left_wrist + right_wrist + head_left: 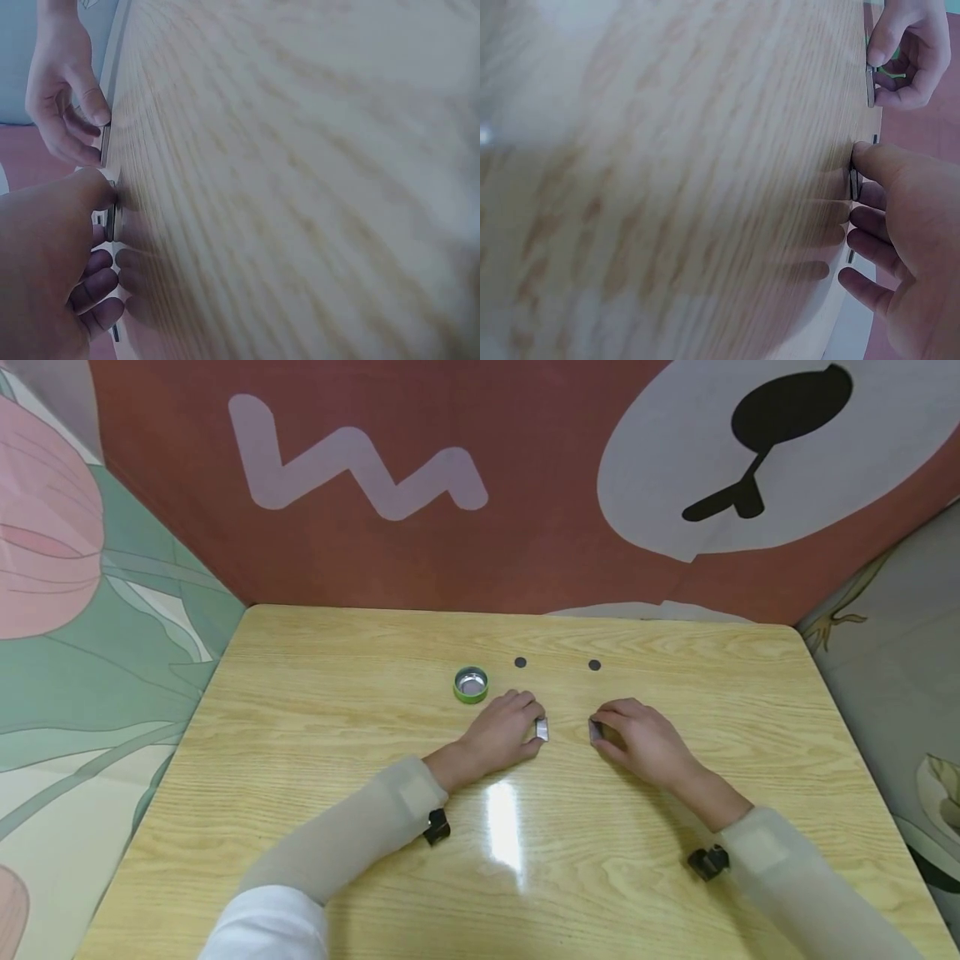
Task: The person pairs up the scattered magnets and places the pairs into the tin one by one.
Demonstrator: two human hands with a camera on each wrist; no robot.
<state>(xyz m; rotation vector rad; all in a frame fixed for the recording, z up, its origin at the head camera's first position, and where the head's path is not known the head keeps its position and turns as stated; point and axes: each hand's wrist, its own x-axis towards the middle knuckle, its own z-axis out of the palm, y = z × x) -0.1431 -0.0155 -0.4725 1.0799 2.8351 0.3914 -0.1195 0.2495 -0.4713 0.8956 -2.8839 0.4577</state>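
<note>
Between thumb and fingers, my left hand [504,732] pinches the ends of a small flat silver piece [542,730] on the wooden table. To its right, my right hand [643,739] pinches a similar small flat grey piece [596,731] the same way. A gap of bare wood separates the two pieces. Each lies low against the tabletop in the wrist views, where the silver piece [111,221] and the grey piece [853,184] show as thin edges. Their exact kind cannot be told.
A round green tin [471,685], uncovered and silvery inside, stands just beyond my left hand. Two small dark discs lie toward the back, a left disc [521,662] and a right disc [595,665]. Behind the table [360,635] rises a reddish-brown patterned wall [540,527].
</note>
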